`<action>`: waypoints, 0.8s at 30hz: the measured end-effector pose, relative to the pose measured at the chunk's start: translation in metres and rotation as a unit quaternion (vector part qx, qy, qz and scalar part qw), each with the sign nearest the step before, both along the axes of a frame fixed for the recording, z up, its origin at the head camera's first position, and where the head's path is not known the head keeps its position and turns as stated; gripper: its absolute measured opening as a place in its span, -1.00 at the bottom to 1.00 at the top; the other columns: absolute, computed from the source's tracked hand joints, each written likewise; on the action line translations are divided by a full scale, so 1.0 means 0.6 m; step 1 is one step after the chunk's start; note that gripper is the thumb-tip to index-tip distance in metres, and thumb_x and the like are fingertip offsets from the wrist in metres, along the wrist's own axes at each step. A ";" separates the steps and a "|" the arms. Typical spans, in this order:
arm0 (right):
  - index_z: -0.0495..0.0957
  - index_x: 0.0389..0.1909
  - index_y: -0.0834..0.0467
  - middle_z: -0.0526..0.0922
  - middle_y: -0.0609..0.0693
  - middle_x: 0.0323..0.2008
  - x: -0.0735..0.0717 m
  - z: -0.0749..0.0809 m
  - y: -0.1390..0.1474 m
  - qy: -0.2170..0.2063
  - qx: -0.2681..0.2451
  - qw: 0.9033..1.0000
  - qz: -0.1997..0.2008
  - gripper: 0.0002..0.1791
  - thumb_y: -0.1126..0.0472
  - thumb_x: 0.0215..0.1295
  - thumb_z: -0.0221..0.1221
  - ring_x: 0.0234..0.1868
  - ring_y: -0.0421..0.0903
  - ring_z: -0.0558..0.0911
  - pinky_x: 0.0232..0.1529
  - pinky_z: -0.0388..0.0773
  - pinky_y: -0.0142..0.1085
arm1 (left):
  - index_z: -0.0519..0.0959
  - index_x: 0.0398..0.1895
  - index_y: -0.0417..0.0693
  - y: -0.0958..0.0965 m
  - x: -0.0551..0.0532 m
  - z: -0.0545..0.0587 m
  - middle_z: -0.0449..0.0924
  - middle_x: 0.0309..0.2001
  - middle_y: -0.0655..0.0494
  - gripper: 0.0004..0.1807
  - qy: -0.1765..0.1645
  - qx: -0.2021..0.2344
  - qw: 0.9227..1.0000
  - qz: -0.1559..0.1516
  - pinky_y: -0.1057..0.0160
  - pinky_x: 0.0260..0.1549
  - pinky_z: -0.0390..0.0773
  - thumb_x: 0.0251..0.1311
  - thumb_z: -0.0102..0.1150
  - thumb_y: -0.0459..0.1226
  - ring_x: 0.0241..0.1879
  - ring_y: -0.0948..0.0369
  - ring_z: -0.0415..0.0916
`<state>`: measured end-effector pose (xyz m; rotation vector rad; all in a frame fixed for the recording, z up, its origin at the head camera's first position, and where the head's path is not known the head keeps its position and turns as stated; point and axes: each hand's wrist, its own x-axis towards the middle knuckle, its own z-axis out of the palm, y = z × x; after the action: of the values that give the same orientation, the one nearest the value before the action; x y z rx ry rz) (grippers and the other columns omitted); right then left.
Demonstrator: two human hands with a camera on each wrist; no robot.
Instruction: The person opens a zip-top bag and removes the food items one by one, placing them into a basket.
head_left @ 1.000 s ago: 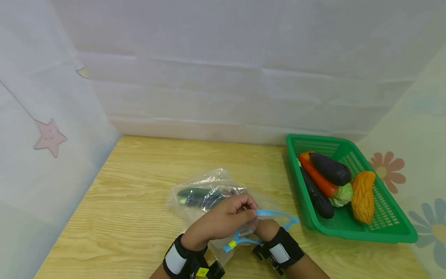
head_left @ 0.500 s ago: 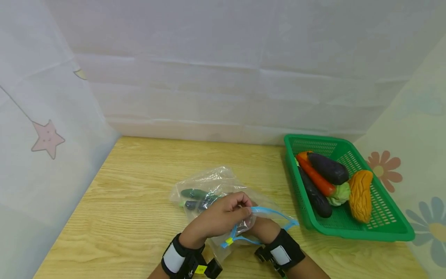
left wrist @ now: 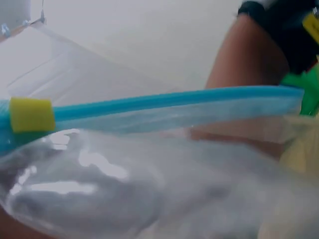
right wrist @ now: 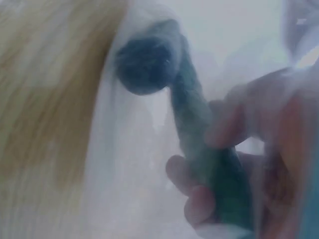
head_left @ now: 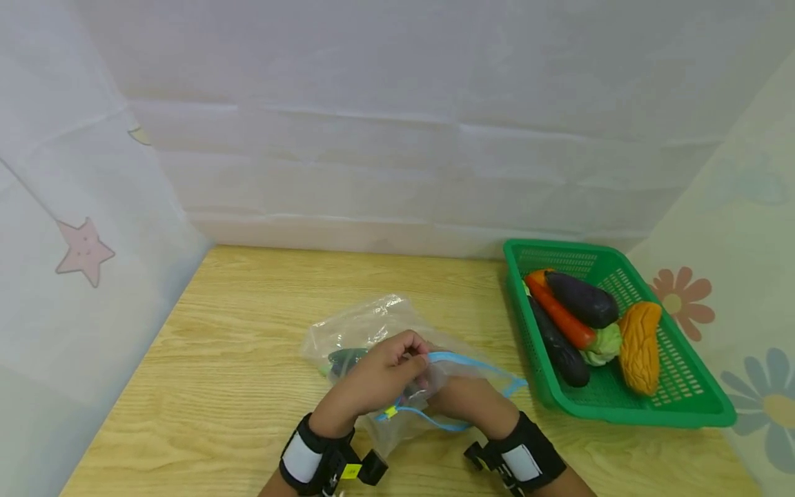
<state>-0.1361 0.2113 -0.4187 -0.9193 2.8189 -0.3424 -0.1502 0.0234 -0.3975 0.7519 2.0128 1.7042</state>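
On the table lies a clear zip bag (head_left: pixel 357 324) with a blue zip edge (head_left: pixel 462 359) and a yellow slider (head_left: pixel 390 412). My left hand (head_left: pixel 381 369) pinches the near-left part of its blue mouth. Through that mouth my right hand (right wrist: pixel 269 114) reaches into the bag, mostly hidden in the head view. The right wrist view, hazy through plastic, shows its fingers curled round a green cucumber (right wrist: pixel 197 117). Beside the cucumber's far end is a dark, rounded vegetable end (right wrist: pixel 145 64), perhaps an eggplant. Film and the blue strip (left wrist: pixel 174 99) fill the left wrist view.
At the right stands a green basket (head_left: pixel 671 407) holding eggplants (head_left: pixel 580 298), a carrot (head_left: pixel 562 314), a small cabbage (head_left: pixel 602 345) and a wrinkled orange-yellow vegetable (head_left: pixel 640 348). Printed cloth walls (head_left: pixel 373 172) border the wooden table (head_left: pixel 236 331).
My left hand has shifted slightly left and up with the bag's mouth. The right hand has pushed farther left inside, and the vegetables in the bag have changed position.
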 end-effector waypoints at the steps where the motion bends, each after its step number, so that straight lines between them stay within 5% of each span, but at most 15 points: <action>1: 0.45 -0.42 0.12 0.31 -0.21 -0.56 0.003 0.002 0.002 0.015 0.003 1.000 -0.009 -0.85 0.37 0.35 0.11 -0.53 -0.33 0.26 -0.52 0.29 -0.47 | 0.49 -0.11 -0.09 -0.003 -0.003 -0.001 0.59 -0.37 0.08 -0.85 -0.003 -0.009 1.000 0.016 0.27 -0.54 0.52 0.51 -0.05 -0.23 -0.44 0.19 0.56; 5: 0.47 -0.49 0.09 0.31 -0.18 -0.63 0.009 0.016 0.005 0.034 -0.025 0.998 -0.056 -0.83 0.30 0.29 0.18 -0.60 -0.26 0.26 -0.55 0.24 -0.37 | 0.45 -0.08 -0.12 -0.017 -0.018 -0.010 0.58 -0.35 0.04 -0.85 0.001 -0.054 0.996 0.075 0.24 -0.57 0.48 0.51 -0.09 -0.25 -0.47 0.21 0.58; 9: 0.58 -0.31 0.06 0.48 -0.16 -0.46 0.012 0.026 0.010 0.055 -0.032 0.997 -0.033 -0.90 0.31 0.25 0.28 -0.49 -0.25 0.36 -0.45 0.33 -0.35 | 0.44 -0.08 -0.14 -0.025 -0.030 -0.019 0.57 -0.28 0.00 -0.87 0.017 -0.093 0.989 0.116 0.22 -0.50 0.48 0.50 -0.09 -0.28 -0.34 0.21 0.62; 12: 0.64 -0.07 0.04 0.57 -0.14 -0.28 0.016 0.034 0.014 0.081 -0.040 0.996 -0.019 -0.72 0.37 0.23 0.28 -0.40 -0.27 0.43 -0.40 0.42 -0.39 | 0.45 -0.12 -0.16 -0.031 -0.040 -0.026 0.58 -0.30 -0.01 -0.90 0.039 -0.122 0.979 0.161 0.21 -0.49 0.45 0.47 -0.06 -0.32 -0.41 0.19 0.56; 20: 0.61 -0.03 0.09 0.58 -0.09 -0.10 0.029 0.072 0.044 0.122 -0.058 0.990 -0.029 -0.69 0.41 0.23 0.27 -0.31 -0.23 0.57 -0.36 0.53 -0.37 | 0.47 -0.15 -0.22 -0.072 -0.082 -0.026 0.53 -0.25 -0.08 -0.88 0.085 -0.184 0.941 0.272 0.13 -0.39 0.42 0.42 -0.04 -0.34 -0.45 0.10 0.38; 24: 0.59 0.01 0.08 0.57 -0.08 -0.04 0.038 0.100 0.082 0.167 -0.076 0.982 -0.038 -0.62 0.43 0.19 0.31 -0.29 -0.22 0.58 -0.36 0.56 -0.32 | 0.44 -0.12 -0.21 -0.089 -0.095 -0.018 0.58 -0.11 -0.16 -0.87 0.084 -0.167 0.939 0.290 0.13 -0.40 0.45 0.45 -0.08 -0.33 -0.33 0.06 0.56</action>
<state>-0.1133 0.2606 -0.3588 -0.9820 3.1777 -0.4587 -0.2070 -0.0300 -0.4084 0.1959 2.7482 1.5348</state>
